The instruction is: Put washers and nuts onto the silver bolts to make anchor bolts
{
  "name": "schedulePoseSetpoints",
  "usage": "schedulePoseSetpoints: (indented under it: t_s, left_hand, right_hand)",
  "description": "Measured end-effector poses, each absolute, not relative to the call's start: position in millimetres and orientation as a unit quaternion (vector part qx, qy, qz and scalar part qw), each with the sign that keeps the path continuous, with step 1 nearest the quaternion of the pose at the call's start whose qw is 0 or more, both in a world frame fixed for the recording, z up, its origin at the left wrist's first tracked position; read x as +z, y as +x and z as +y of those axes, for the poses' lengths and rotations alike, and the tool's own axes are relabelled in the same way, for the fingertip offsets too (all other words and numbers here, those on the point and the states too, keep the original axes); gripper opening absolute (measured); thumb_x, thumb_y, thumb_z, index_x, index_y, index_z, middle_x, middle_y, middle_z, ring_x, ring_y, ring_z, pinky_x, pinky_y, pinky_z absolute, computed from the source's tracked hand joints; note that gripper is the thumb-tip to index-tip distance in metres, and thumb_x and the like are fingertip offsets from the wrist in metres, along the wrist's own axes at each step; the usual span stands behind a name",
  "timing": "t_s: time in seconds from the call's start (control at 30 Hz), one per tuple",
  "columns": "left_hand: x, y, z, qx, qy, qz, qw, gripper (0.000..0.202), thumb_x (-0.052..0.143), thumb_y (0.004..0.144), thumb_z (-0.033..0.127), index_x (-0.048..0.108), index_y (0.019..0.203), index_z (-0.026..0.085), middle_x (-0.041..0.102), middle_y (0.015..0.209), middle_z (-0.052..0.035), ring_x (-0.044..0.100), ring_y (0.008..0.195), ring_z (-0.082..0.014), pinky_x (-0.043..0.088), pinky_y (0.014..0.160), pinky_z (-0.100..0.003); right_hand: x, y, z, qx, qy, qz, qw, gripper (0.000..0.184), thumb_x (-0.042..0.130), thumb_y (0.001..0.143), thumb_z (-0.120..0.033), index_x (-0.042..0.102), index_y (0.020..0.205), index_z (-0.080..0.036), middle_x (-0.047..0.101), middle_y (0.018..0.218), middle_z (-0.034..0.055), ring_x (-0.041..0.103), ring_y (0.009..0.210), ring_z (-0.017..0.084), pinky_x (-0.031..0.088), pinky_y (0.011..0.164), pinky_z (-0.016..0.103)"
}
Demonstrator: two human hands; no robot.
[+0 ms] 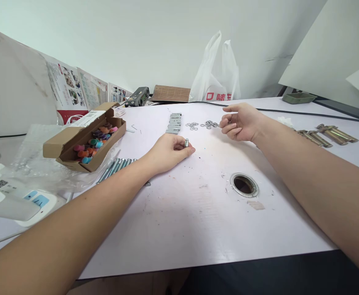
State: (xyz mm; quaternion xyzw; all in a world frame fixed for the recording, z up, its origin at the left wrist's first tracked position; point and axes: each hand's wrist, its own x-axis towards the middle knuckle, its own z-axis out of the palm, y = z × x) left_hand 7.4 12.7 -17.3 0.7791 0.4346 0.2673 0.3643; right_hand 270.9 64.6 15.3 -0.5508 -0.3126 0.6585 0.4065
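My left hand [174,153] rests low over the table. Its thumb and fingers pinch a small silver metal cylinder, perhaps a bolt [186,142], held upright with its lower part hidden. My right hand [241,123] is just right of a pile of flat metal washers [210,123], one finger stretched out and the others curled. Something small and grey seems to be between these fingers, too small to name. Beside that pile lie thin ring washers [192,125]. A row of silver metal sleeves [174,123] lies beyond my left hand. Long bolts [117,168] are partly covered by my left forearm.
At left, a cardboard box [122,125] holds colourful pieces, near bubble wrap [28,151] and a white power strip [40,200]. Brass-coloured anchor bolts [336,133] lie at right. A metal-rimmed hole [232,186] opens in the table. A white plastic bag [211,78] stands behind.
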Motion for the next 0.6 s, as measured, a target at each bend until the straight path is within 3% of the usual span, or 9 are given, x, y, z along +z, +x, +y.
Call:
schedulePoseSetpoints:
  t_s: [0.13,0.27,0.43,0.6]
  left_hand:
    - [-17.5,7.0,12.8,0.259,0.782,0.432,0.368,0.034,0.065,0.083,0.048,0.072,0.084,0.014,0.065,0.071,-0.0023,0.053,0.064,-0.0134,0.038,0.058,-0.028]
    - [-18.5,6.3,13.3,0.260,0.782,0.433,0.366,0.035,0.065,0.083,0.048,0.073,0.086,0.014,0.066,0.073,-0.0027,0.055,0.066,-0.0142,0.038,0.060,-0.028]
    - [-17.9,6.1,13.8,0.257,0.780,0.435,0.370,0.035,0.065,0.082,0.049,0.072,0.084,0.015,0.066,0.072,-0.0027,0.055,0.065,-0.0142,0.039,0.059,-0.028]
    - [-18.1,6.4,13.3,0.260,0.779,0.432,0.373,0.036,0.065,0.082,0.050,0.071,0.083,0.015,0.067,0.073,-0.0027,0.055,0.066,-0.0146,0.040,0.060,-0.029]
  right_hand:
    - [-2.8,263.1,70.6,0.458,-0.673,-0.460,0.354,0.036,0.061,0.089,-0.041,0.037,0.070,-0.021,0.027,0.060,-0.0038,0.018,0.049,0.008,0.012,0.041,0.024]
    - [-14.3,253.2,77.2,0.204,-0.763,-0.540,0.292,0.042,0.068,0.082,-0.042,0.036,0.065,-0.022,0.031,0.058,-0.0014,0.030,0.051,0.012,0.024,0.047,0.029]
    - [-16.1,248.3,84.7,0.136,-0.778,-0.576,0.212,0.037,0.071,0.080,-0.046,0.049,0.067,-0.020,0.049,0.065,0.0041,0.048,0.061,0.018,0.040,0.061,0.035]
    - [-13.5,239.6,86.5,0.140,-0.768,-0.600,0.177,0.029,0.076,0.077,-0.043,0.063,0.075,-0.018,0.060,0.074,0.0073,0.057,0.070,0.021,0.044,0.067,0.036]
